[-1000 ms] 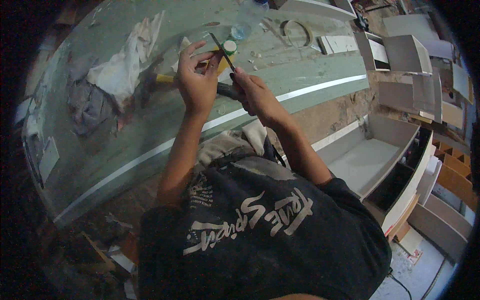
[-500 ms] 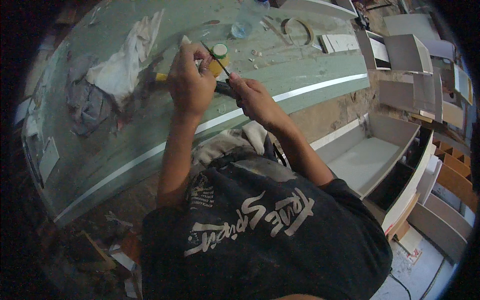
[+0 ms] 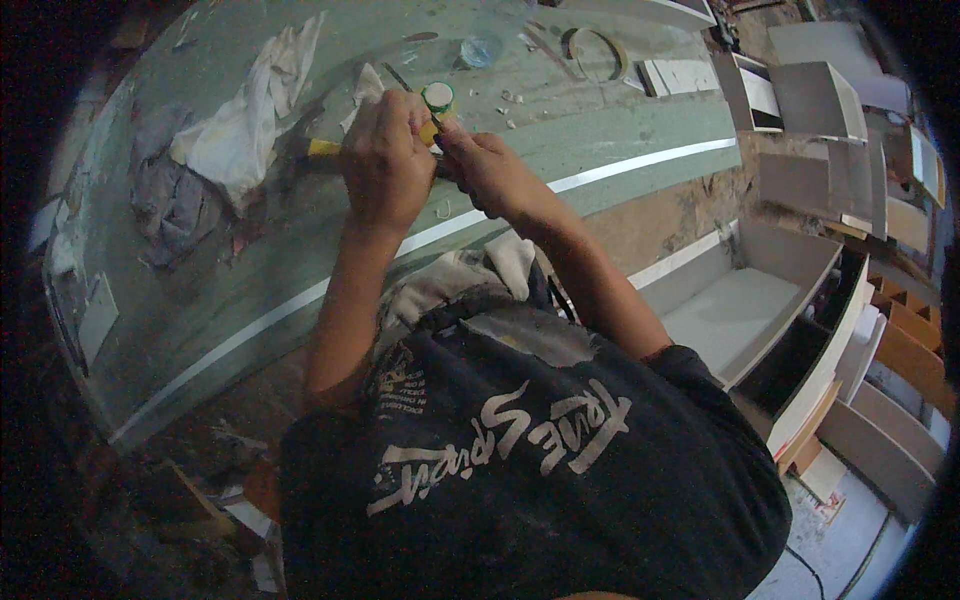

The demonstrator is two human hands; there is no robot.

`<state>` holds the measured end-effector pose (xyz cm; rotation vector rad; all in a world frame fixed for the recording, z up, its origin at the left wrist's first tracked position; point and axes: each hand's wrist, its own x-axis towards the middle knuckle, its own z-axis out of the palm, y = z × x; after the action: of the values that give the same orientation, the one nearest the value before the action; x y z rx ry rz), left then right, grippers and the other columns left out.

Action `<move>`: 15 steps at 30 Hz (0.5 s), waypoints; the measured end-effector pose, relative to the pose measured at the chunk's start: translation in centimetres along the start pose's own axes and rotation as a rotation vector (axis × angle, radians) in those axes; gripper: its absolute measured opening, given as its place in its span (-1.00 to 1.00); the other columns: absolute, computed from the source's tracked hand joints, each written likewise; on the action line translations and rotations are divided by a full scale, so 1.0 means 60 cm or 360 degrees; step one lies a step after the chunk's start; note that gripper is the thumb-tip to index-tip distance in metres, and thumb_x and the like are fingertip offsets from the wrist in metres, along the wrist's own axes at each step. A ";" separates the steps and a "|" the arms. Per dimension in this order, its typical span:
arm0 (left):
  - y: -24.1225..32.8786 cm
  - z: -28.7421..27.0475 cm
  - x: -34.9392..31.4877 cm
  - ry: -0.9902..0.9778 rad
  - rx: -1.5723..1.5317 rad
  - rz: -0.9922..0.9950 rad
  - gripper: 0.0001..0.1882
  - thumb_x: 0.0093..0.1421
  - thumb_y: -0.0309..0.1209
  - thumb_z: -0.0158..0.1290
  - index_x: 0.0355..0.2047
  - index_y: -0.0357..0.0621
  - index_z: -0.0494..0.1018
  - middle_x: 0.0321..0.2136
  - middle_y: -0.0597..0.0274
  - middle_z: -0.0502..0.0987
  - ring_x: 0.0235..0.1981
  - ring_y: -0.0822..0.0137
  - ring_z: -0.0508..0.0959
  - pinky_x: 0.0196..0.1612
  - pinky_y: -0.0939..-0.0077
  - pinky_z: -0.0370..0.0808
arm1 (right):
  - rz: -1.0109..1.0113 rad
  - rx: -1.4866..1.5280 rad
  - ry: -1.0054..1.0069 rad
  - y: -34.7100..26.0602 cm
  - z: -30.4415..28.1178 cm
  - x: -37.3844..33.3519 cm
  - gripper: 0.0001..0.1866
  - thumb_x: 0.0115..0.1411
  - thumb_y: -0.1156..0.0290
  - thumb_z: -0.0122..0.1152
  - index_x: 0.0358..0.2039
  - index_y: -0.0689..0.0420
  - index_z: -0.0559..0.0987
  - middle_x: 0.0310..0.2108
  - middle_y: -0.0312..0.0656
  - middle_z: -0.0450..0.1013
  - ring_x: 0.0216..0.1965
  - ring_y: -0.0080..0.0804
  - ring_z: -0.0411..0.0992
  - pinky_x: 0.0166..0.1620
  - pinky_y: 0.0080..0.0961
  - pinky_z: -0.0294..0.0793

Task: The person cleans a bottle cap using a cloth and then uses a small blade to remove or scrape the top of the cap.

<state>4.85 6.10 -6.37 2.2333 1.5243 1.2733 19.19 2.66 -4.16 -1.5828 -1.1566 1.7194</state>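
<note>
My right hand (image 3: 490,175) is closed on a thin dark rod-like tool (image 3: 396,76), whose far end sticks out beyond my left hand. The tool's exact kind does not show. Beside it my left hand (image 3: 388,165) is curled shut against the tool, its grip mostly hidden by its own back. Just past both hands stands a yellow bottle (image 3: 428,133) with a green-rimmed white cap, partly covered by my fingers. A white scrap (image 3: 367,86) lies behind my left hand. To its left is a yellow-handled tool (image 3: 322,147).
The green tabletop (image 3: 290,250) has a white strip (image 3: 460,228) along its near edge. White and grey cloths (image 3: 235,150) lie at left. A tape roll (image 3: 597,55), a clear bottle (image 3: 480,50) and white pieces (image 3: 680,77) lie farther back. Open drawer boxes (image 3: 735,300) stand at right.
My right hand has moved a little left and up, closer to my left hand. More of the tool now projects past my left hand, and less shows between the hands.
</note>
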 end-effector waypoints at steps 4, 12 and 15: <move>-0.014 -0.004 0.014 0.0150 -0.0089 -0.0154 -0.85 0.06 -0.61 0.09 -0.40 -0.16 0.34 -0.48 0.13 0.46 -0.45 0.06 0.49 -0.35 0.20 0.42 | -0.0110 -0.0060 0.0007 -0.005 0.009 0.002 -0.30 0.37 -0.16 -0.20 -0.33 0.32 0.57 -0.57 -0.29 0.36 -0.48 -0.51 0.27 -0.40 -0.43 0.28; -0.032 -0.054 0.060 0.0498 -0.0483 -0.0334 -0.87 0.15 -0.55 0.10 -0.40 -0.20 0.33 -0.55 0.17 0.46 -0.47 0.15 0.49 -0.32 0.27 0.44 | 0.0007 -0.0226 0.0010 0.060 0.009 0.006 -0.34 0.38 -0.12 -0.20 -0.43 0.32 0.48 -0.59 -0.24 0.33 -0.47 -0.45 0.28 -0.36 -0.37 0.30; -0.053 -0.049 0.061 0.0416 -0.0367 -0.0233 -0.91 0.25 -0.50 0.00 -0.34 -0.23 0.31 -0.49 0.08 0.47 -0.41 0.10 0.52 -0.27 0.24 0.44 | -0.0062 -0.0217 -0.0002 0.050 0.008 -0.009 -0.36 0.39 -0.10 -0.18 -0.43 0.32 0.46 -0.57 -0.25 0.33 -0.45 -0.48 0.27 -0.35 -0.38 0.30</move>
<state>0.99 9.70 -4.24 1.8381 1.5004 1.6515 19.33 0.60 -6.44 -1.6273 -1.3215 1.6477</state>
